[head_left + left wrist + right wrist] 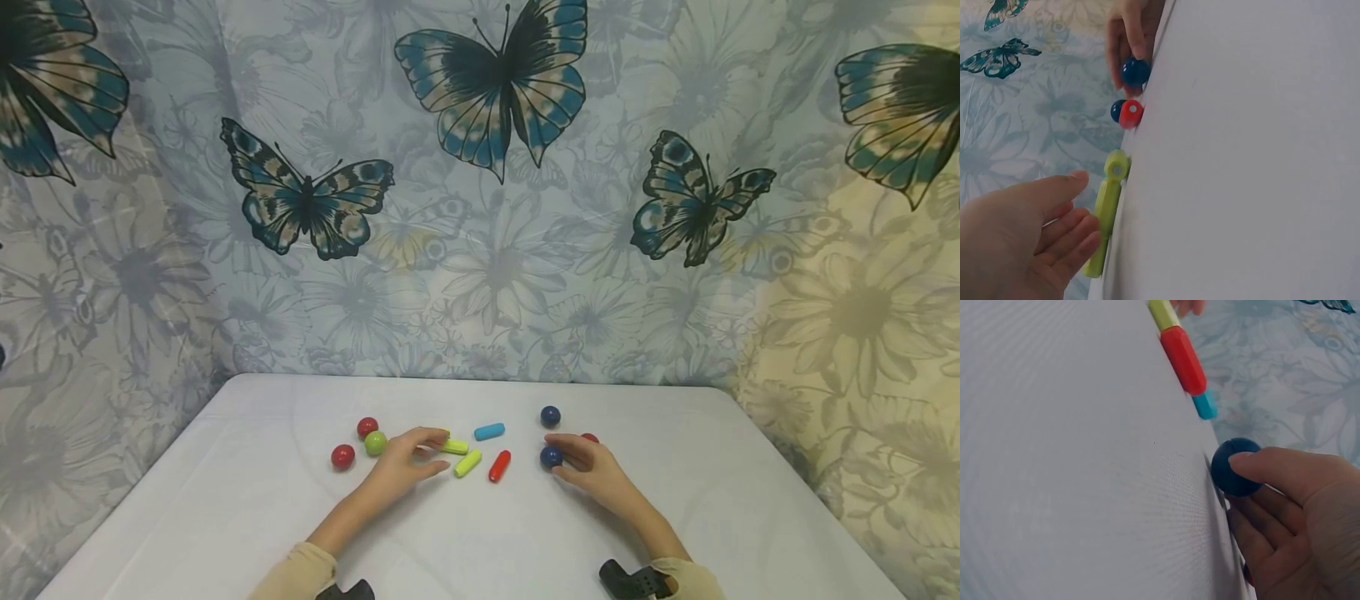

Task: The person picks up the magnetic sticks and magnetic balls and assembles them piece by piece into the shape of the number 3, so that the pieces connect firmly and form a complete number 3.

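My right hand (596, 473) pinches a dark blue ball (551, 457) between thumb and fingers, low over the white table. The right wrist view has the thumb laid across this blue ball (1234, 467). My left hand (408, 461) holds nothing; thumb and fingers are apart beside two yellow-green sticks. The nearer yellow-green stick (467, 463) lies just off the thumb, and the farther yellow-green stick (455, 447) is partly hidden by the fingers. A red stick (499, 466) and a light blue stick (489, 431) lie between the hands.
Left of my left hand sit a green ball (376, 443), a red ball (342, 457) and another red ball (367, 427). A second blue ball (551, 416) stands farther back; a red ball (591, 437) is mostly behind my right hand. A butterfly-patterned backdrop (495, 275) rises behind the table (480, 550).
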Demonstrator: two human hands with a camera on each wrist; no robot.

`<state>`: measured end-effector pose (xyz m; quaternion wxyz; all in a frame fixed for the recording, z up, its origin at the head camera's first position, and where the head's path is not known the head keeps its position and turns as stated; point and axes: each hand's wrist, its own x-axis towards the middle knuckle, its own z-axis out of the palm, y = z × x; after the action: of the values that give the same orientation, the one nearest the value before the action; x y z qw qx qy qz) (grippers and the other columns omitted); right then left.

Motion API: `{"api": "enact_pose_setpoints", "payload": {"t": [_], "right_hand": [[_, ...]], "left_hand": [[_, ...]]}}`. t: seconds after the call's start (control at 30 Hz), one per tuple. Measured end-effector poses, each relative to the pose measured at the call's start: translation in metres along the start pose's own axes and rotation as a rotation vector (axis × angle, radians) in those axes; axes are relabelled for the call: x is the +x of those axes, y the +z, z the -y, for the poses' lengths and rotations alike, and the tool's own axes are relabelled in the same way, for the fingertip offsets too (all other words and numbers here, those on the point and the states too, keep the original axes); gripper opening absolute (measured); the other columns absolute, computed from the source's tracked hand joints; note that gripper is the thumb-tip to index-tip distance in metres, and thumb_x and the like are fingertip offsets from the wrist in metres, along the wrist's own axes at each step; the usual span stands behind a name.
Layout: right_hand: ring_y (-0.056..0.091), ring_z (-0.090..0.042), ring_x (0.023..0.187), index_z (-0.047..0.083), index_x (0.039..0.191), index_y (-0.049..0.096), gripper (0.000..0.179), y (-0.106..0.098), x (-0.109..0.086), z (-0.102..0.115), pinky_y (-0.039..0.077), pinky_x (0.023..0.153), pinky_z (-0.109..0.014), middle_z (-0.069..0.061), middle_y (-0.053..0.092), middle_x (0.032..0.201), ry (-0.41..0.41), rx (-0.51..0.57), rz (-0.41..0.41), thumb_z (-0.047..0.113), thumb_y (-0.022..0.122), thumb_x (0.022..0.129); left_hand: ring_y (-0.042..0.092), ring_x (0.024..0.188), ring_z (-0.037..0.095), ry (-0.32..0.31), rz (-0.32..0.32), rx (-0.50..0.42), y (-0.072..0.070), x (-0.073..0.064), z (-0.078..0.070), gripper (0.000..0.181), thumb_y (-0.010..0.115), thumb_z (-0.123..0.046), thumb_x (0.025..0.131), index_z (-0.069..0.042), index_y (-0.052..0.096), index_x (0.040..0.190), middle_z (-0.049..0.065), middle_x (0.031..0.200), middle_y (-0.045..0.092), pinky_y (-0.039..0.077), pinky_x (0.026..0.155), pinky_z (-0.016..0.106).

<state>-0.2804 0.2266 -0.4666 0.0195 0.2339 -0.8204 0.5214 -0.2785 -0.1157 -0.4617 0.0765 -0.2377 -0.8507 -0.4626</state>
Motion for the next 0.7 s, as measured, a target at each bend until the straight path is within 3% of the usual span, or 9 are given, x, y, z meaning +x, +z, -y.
{"api": "enact_pose_setpoints", "payload": {"t": [0.27,0.7], "right_hand": [[0.052,-0.04,0.127,-0.009,0.13,0.054,0.048,0.0,-0.001,0.0,0.043,0.101,-0.01,-0.027,0.058,0.132,0.005,0.011,-0.009,0.002,0.07,0.086],[0.052,-0.04,0.127,-0.008,0.13,0.054,0.048,0.0,-0.001,0.001,0.045,0.105,-0.026,-0.026,0.058,0.133,0.014,0.015,-0.003,0.007,0.07,0.087]], "left_hand": [[0.066,0.101,0.023,0.004,-0.017,-0.039,0.015,-0.001,-0.002,0.037,0.076,-0.012,0.083,-0.005,0.064,0.117,0.007,0.113,0.068,0.057,0.086,0.025],[0.068,0.097,0.02,-0.059,0.006,-0.049,0.029,0.001,-0.009,0.035,0.077,-0.013,0.082,-0.007,0.065,0.115,0.007,0.11,0.069,0.056,0.083,0.021]]}}
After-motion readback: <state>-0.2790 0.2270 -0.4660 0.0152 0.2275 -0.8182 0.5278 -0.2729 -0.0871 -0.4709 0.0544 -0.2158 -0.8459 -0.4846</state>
